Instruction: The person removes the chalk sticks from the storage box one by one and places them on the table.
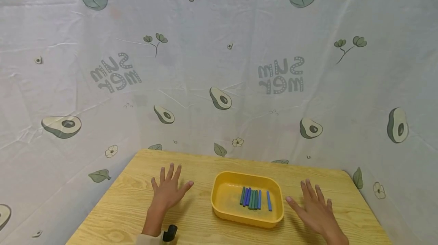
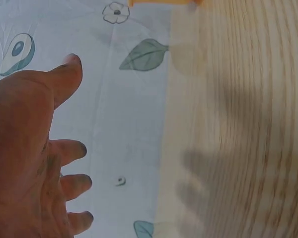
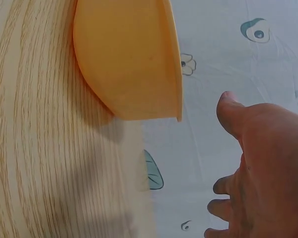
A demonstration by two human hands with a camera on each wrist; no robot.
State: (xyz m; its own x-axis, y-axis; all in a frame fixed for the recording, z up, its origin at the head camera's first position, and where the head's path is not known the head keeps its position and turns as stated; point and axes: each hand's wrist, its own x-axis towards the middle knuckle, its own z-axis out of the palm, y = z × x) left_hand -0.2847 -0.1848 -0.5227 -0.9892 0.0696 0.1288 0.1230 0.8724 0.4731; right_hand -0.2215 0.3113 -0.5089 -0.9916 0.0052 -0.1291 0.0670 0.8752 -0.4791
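Observation:
A yellow plastic tray with rounded corners stands on the wooden table. Inside it lie several short, thin sticks in green, purple and blue, like chalk or pastels; most are side by side, while one blue stick lies apart on the right. To the left of the tray, my left hand hovers with fingers spread, holding nothing. On the tray's other side my right hand is spread likewise, its thumb nearest the rim. The right wrist view shows the tray's outer wall beside that hand, apart from it.
The light wood table ends at a white sheet printed with avocados and leaves, hanging behind and along both sides. A black strap piece is on the left wrist, near a pale sleeve.

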